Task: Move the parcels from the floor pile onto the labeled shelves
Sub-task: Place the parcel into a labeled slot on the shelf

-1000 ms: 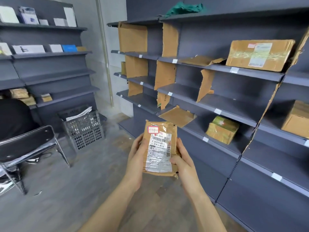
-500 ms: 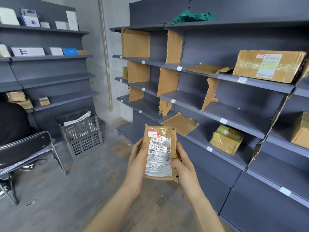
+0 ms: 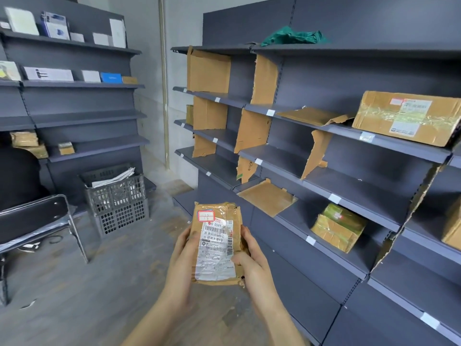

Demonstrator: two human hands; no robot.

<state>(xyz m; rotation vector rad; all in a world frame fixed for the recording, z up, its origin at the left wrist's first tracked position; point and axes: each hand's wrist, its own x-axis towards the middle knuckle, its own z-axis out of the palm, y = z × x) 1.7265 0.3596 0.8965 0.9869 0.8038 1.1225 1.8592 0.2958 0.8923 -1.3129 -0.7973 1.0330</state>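
I hold a small brown taped parcel [image 3: 216, 242] upright in front of me, its white shipping label and a red-bordered sticker facing me. My left hand [image 3: 183, 263] grips its left edge and my right hand [image 3: 254, 264] grips its right edge, thumb on the label. Dark grey shelves [image 3: 336, 168] with small white labels on their front edges stand to the right, split by cardboard dividers. A large taped box [image 3: 409, 118] sits on an upper shelf. A small green-and-yellow parcel [image 3: 338, 227] lies on a lower one. The floor pile is out of view.
A second shelf unit [image 3: 82, 118] at the left holds boxes and small parcels. A grey plastic crate [image 3: 117, 199] with papers stands on the floor by it. A black chair [image 3: 35, 221] is at the far left. A green cloth [image 3: 294, 37] lies on the top shelf.
The view has tilted up and shifted right along the shelves, so the parcel and hands sit lower in the picture. Both hands keep the same hold on the parcel.
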